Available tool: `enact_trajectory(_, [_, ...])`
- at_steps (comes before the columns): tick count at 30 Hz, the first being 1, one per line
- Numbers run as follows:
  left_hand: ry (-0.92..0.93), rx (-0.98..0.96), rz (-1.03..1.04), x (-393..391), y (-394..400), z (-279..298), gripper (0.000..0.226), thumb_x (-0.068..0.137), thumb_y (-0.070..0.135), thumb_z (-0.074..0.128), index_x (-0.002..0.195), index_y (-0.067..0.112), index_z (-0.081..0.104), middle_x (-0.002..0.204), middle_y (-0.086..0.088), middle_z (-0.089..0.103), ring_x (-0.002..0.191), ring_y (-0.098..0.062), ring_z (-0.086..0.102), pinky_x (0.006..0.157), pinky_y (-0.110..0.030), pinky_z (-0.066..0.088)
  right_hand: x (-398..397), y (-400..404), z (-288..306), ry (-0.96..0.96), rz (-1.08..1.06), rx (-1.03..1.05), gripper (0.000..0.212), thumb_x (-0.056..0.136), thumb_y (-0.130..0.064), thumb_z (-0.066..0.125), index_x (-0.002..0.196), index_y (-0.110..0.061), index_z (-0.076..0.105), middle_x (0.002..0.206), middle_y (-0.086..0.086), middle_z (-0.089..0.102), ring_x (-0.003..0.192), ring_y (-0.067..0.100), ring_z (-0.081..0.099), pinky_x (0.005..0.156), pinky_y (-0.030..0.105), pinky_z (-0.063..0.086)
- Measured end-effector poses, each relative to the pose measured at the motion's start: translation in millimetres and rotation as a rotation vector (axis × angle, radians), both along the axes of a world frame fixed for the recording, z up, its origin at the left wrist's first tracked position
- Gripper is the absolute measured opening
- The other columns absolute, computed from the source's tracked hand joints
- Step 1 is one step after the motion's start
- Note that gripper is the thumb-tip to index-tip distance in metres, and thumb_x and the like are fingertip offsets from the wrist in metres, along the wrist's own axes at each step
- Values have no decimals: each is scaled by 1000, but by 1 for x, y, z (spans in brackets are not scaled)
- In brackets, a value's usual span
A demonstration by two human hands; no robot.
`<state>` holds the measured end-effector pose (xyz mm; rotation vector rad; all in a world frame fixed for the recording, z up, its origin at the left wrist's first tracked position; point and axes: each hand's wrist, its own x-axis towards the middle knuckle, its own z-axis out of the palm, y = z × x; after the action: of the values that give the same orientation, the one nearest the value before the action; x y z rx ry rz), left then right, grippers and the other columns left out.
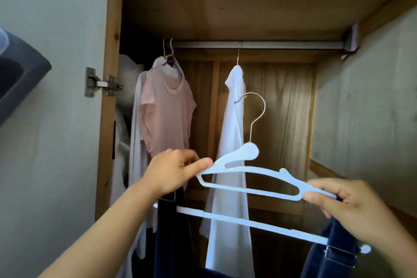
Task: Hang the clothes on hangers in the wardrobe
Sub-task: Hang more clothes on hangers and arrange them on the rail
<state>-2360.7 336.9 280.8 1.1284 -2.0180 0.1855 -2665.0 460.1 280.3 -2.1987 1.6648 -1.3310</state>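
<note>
While both hands are pinching the hanger (248, 178), left hand (173, 171) and right hand (352, 207) are gripping opposite ends; denim (173, 232) is draping below, shirts (232, 142) hanging beyond.

On my left I see a pale grey-green wall (52, 29), and at the far left edge a dark grey moulded object (20, 74) juts into view; I cannot tell what it is. A metal door hinge (101, 84) is fixed just beside the wooden frame at mid height. To my right, a pale door panel (365, 101) stands open, its surface faintly mottled.
</note>
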Motion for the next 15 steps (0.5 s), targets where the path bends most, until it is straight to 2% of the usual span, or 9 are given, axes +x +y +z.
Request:
enact_trajectory(2, [25,-314,-71,-19,-11,-11,56,74,80,37,91,33,63,77,15,63,69,0,56,62,-18,41,-8,1,-4,-46,-52,-38,25,82,-16,69,75,-40,71,47,0,53,44,4,45,48,17,33])
enact_trajectory(3, [18,-362,-139,-32,-15,-17,55,76,77,40,98,32,63,83,17,62,73,1,55,65,-13,38,-12,2,-6,-46,-81,-50,28,81,-17,70,77,-44,69,48,0,53,44,4,45,48,19,34])
enact_trajectory(5, [15,-291,-226,-61,-20,-24,56,79,72,40,110,31,61,89,18,60,77,0,52,71,-11,34,-18,6,-8,-15,-154,-59,30,79,-19,71,79,-49,68,51,2,56,46,4,46,52,28,40])
enact_trajectory(8, [122,-318,-275,-95,-35,-30,45,86,61,40,103,27,64,83,15,62,72,-1,52,69,-15,36,-22,17,-6,-27,-237,-30,27,80,-20,71,77,-47,69,56,2,62,50,8,53,56,31,44])
enact_trajectory(11, [167,-378,-346,-121,-53,-35,41,88,55,40,93,23,65,78,15,62,68,1,52,64,-13,35,-27,17,-6,46,-374,27,18,83,-26,68,78,-43,69,66,-7,66,64,7,60,66,34,49])
enact_trajectory(13, [194,-383,-388,-133,-65,-42,37,87,52,42,89,22,64,76,18,57,67,-1,51,61,-19,39,-24,12,-6,93,-440,45,12,84,-31,66,88,-43,67,80,-17,68,76,-1,60,68,25,50])
enact_trajectory(15, [226,-352,-432,-144,-77,-47,33,86,52,44,88,23,61,76,21,52,67,-4,52,61,-26,42,-20,2,-4,106,-477,48,20,85,-36,65,104,-39,65,93,-20,67,85,-3,59,71,18,47])
